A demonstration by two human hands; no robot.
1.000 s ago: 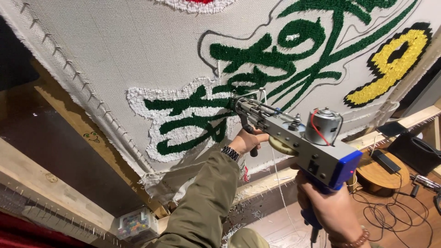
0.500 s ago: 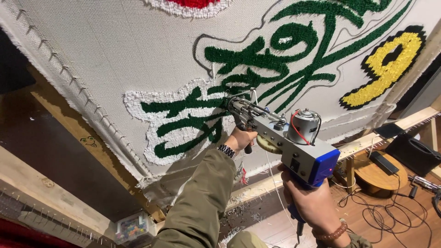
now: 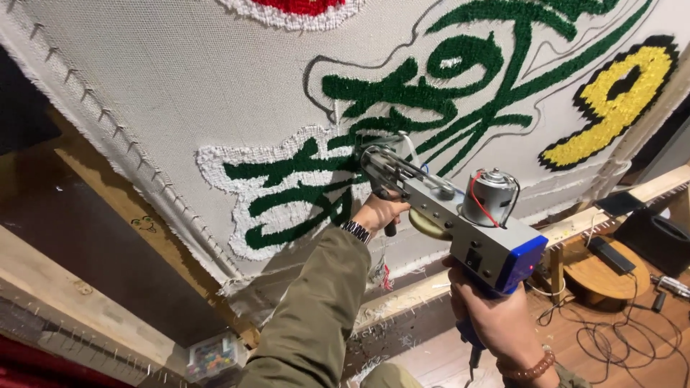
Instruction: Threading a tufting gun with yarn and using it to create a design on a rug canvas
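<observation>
Tufting gun [image 3: 460, 215] — both hands gripping — against cloth [image 3: 180, 93].

Illumination is even and moderately bright across the stretched cloth [image 3: 180, 93]; its weave and tufted pile render sharply, with no glare spots; light appears to fall from the front, since the tufting gun [image 3: 460, 212], held against the cloth, casts only a faint shadow just below its nose. Left of the cloth the wooden frame [image 3: 93, 215] sits in dim, warm shade; detail there is low; the floor to the cloth's lower right is darker and softer. The view is tilted, with wide-angle stretching toward the corners; motion blur is slight.
</observation>
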